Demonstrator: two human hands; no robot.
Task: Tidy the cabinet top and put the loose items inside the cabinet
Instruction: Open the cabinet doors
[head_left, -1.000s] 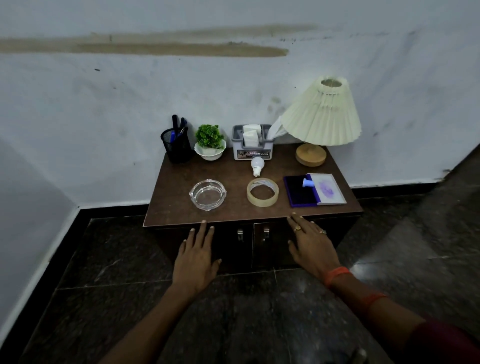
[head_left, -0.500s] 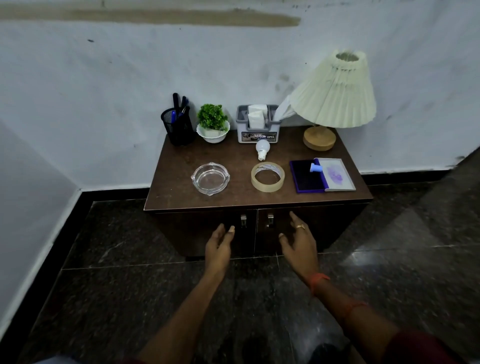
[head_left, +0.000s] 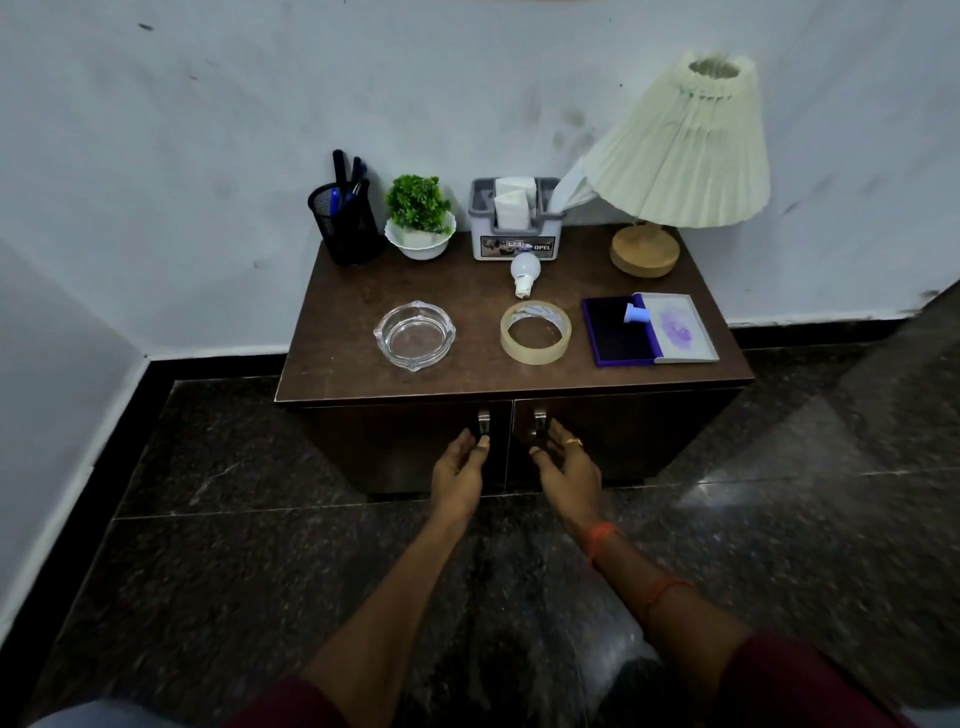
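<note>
Opening step: both doors shut, hands at the two handles.
Left hand (head_left: 457, 470): fingers apart, tips at the left handle (head_left: 483, 422), not yet closed round it.
Right hand (head_left: 569, 465): fingers apart beside the right handle (head_left: 540, 421).
Loose items: ashtray (head_left: 414, 335), tape roll (head_left: 535, 332), bulb (head_left: 524, 272), stamp pad (head_left: 649, 328) lie on the cabinet top (head_left: 337, 358).
Next move: probably grip both handles, pull doors outward.

Left fingers (head_left: 480, 441) just below left door handle (head_left: 483, 421), right fingers (head_left: 556, 434) beside right handle (head_left: 540, 422), ashtray (head_left: 414, 335), tape roll (head_left: 535, 332), ink pad (head_left: 649, 335) on cabinet top (head_left: 332, 364) behind fingers, bulb (head_left: 524, 273) behind tape.
</note>
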